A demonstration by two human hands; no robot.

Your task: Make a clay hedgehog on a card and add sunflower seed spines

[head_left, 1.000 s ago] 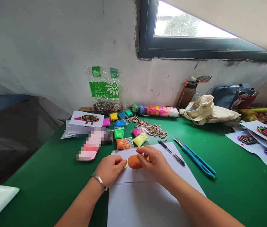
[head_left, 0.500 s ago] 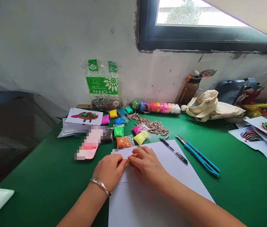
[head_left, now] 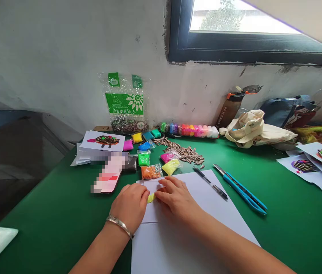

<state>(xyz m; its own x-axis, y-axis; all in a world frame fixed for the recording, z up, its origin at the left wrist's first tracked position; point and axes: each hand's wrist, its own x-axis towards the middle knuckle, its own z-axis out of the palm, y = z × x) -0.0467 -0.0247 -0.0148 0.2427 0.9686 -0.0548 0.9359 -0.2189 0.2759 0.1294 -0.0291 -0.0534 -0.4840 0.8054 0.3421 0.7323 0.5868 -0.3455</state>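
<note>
A strip of yellow modelling clay [head_left: 151, 198] lies on a small white card [head_left: 151, 217], which rests on larger white paper [head_left: 184, 243]. My left hand [head_left: 129, 205], a silver bracelet at its wrist, has curled fingers with the thumb against the clay's left end. On the other side, my right hand [head_left: 178, 196] is bent over the card, thumb and fingertips closed at the clay's right end. Part of the clay and of the card is hidden beneath the right fingers. Beyond the hands lie bags of orange clay [head_left: 151, 172] and pale yellow clay [head_left: 171, 166].
A pen [head_left: 211, 183] lies on the paper, and a blue utility knife [head_left: 241, 190] is right of it, blade out. Sunflower seeds [head_left: 188, 153] lie in a loose pile. Finished seed pictures [head_left: 102, 141] are stacked left; a phone [head_left: 111, 179] is nearby.
My left hand has shifted slightly left, and more of the yellow clay shows between the hands. The orange patch glimpsed under my right fingers is no longer visible.
</note>
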